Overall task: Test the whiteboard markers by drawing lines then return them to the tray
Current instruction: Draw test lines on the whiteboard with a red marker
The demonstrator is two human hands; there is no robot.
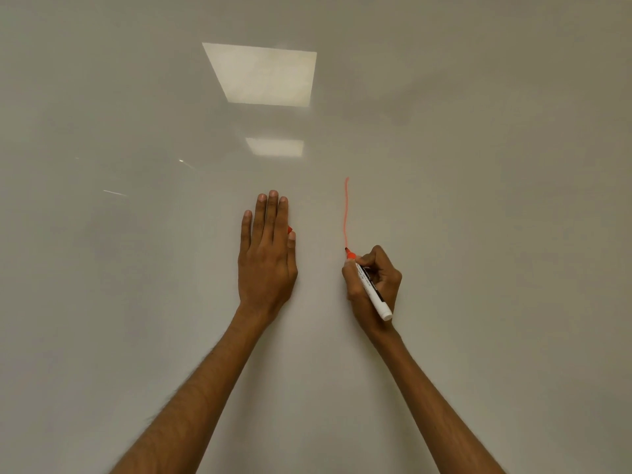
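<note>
Your right grip (371,278) is curled round the marker (372,292), its barrel print too small to read, red tip touching the whiteboard (136,268) at the 6 o'clock end of a red line (346,210), while your left grip (266,254), at 9 o'clock, lies flat, fingers (273,213) straight, a red piece (290,230) showing by the thumb.

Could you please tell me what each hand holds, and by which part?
The right hand grips the marker by its white barrel's front, behind the red collar. The left hand lies flat on the whiteboard; something red peeks beneath it.
</note>
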